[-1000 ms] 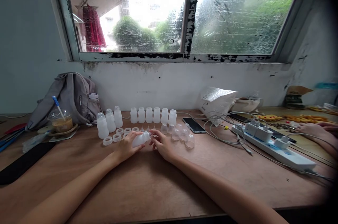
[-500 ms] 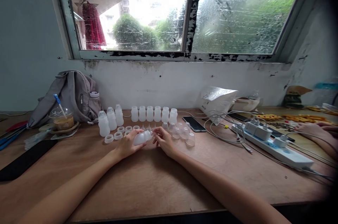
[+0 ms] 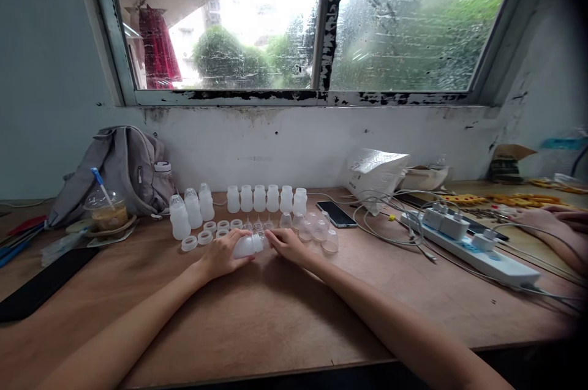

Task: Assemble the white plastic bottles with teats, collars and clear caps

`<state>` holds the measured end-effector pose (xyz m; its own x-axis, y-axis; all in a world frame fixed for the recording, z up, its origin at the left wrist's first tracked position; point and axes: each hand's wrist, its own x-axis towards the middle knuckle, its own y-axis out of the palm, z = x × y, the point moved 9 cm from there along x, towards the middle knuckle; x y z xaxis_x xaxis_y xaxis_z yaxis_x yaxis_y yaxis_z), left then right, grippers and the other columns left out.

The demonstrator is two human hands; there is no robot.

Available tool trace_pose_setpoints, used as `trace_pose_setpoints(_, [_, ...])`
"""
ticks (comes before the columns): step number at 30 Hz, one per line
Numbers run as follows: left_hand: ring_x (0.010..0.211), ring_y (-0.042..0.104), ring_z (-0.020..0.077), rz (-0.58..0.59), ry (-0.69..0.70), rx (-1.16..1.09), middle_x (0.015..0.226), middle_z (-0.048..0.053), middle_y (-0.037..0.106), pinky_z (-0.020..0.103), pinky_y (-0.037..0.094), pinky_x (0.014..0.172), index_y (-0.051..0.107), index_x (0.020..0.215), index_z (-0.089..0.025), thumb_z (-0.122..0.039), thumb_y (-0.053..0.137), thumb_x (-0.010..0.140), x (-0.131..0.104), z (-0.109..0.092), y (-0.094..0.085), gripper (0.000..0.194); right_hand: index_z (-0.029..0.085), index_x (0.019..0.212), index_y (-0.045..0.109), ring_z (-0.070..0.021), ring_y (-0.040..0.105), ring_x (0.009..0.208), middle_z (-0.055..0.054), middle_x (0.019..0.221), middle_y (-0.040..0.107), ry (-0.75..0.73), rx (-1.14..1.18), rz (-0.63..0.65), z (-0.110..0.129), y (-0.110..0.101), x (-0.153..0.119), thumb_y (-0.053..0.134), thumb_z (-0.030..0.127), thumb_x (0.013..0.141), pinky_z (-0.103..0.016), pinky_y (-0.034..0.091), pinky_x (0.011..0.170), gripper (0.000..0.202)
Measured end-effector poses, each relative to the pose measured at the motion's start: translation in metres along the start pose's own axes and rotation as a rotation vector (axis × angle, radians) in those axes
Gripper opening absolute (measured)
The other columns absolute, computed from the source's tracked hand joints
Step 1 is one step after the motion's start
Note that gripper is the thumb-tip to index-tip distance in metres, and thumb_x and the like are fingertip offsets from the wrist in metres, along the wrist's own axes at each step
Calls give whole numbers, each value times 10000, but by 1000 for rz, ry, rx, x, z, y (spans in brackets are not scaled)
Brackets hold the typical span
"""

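Note:
My left hand [image 3: 223, 253] is wrapped round a frosted baby bottle [image 3: 244, 247], which lies tilted with its neck to the right. At that end the fingers of my right hand [image 3: 285, 244] are closed together, pinching what looks like the clear nipple [image 3: 263, 239], mostly hidden by the fingertips. Just behind the hands stand several loose clear nipples [image 3: 258, 225]. White collar rings [image 3: 204, 237] lie in rows beside my left hand. Clear domed caps [image 3: 320, 231] stand to the right of my right hand.
Open bottles [image 3: 260, 199] line the back; three capped bottles [image 3: 193, 209] stand left. Around them are a drink cup [image 3: 108, 212], a backpack [image 3: 131, 163], a phone [image 3: 337, 214], cables and a power strip [image 3: 473, 255]. Another person's hand [image 3: 537, 221] is at far right.
My right hand has turned slightly and its fingers have closed in at the bottle's neck. My left hand still holds the bottle, and the view has shifted a little.

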<state>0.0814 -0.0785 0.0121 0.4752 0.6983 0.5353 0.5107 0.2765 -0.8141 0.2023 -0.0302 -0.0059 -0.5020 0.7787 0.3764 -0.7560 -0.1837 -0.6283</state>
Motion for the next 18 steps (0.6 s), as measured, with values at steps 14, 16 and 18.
trace_pose_setpoints(14, [883, 575, 204, -1, 13, -1, 1040, 47, 560, 313, 467, 754, 465, 1093, -225, -406, 559, 709, 1, 4, 4, 435, 160, 736, 506, -106, 439, 530, 3, 625, 512, -130, -267, -22, 11, 1, -3, 334, 413, 854, -211, 315, 501, 328])
trace_pose_setpoints(16, [882, 573, 203, 4, 5, -3, 1045, 48, 556, 313, 470, 747, 459, 1096, -227, -405, 553, 716, 1, 5, 4, 430, 174, 964, 485, -142, 510, 679, -44, 841, 566, -244, -351, -12, 26, 3, -9, 437, 416, 811, -231, 369, 596, 291])
trace_pose_setpoints(18, [888, 571, 203, 23, 16, 8, 1056, 49, 550, 314, 467, 753, 447, 1105, -228, -416, 542, 726, 1, 4, 6, 434, 189, 1079, 431, -177, 517, 826, -78, 993, 546, -344, -433, 13, 39, 9, -15, 497, 401, 782, -265, 380, 699, 371])
